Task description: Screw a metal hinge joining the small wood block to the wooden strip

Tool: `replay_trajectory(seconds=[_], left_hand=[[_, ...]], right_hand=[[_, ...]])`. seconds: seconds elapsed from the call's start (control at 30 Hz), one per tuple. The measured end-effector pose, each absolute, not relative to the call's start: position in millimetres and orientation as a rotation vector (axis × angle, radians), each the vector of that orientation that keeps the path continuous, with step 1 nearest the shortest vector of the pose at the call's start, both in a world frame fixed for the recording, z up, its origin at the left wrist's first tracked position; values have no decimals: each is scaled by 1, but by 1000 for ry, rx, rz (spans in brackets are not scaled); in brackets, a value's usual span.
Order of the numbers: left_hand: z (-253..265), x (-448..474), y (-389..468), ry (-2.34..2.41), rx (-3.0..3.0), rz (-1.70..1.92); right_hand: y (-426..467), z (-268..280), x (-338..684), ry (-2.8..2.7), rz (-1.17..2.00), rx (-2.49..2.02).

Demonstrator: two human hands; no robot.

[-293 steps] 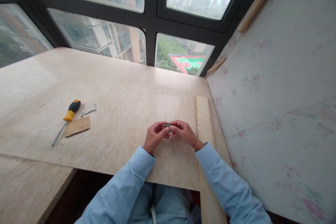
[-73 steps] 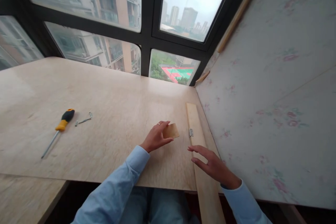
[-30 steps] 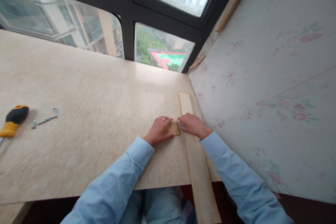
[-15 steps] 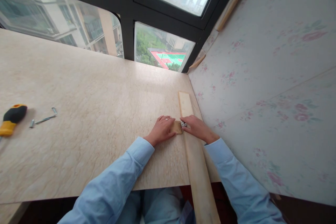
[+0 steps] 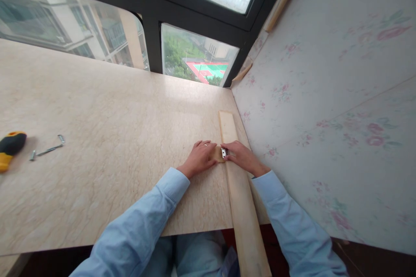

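A long pale wooden board point(image 5: 242, 203) lies along the right of the tabletop and runs out over its front edge. Against its left side sits a short wooden piece point(image 5: 219, 156), gripped by my left hand point(image 5: 200, 157), whose closed fingers cover most of it. My right hand point(image 5: 239, 156) rests over the board and pinches a small silver metal bracket with holes point(image 5: 224, 152) between thumb and fingers. The bracket is where the short piece meets the board; whether it touches both I cannot tell.
A yellow and black screwdriver point(image 5: 12, 147) lies at the far left of the marbled tabletop point(image 5: 123, 138). Several screws point(image 5: 50, 150) are beside it. A flowered wall point(image 5: 325, 117) bounds the right side, and a dark-framed window point(image 5: 151, 30) stands at the back.
The bracket has turned in my right fingers, so its holed face shows more and it covers the short piece's right edge. The view has shifted slightly; my left hand keeps its hold.
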State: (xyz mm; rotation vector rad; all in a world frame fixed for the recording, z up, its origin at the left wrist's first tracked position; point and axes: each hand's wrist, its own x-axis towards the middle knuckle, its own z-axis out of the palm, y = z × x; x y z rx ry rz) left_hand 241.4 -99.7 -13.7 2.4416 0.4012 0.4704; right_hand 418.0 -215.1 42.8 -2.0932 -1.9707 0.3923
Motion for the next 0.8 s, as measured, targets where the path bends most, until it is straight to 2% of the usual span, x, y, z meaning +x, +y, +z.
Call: replay_trajectory(seconds=[0.43, 0.8], left_hand=[[-15, 242, -99, 410, 2424, 488], [-16, 239, -100, 413, 2475, 500]], right_hand=[[-217, 43, 416, -1970, 327, -2172], [-226, 36, 418, -1961, 241, -2014]])
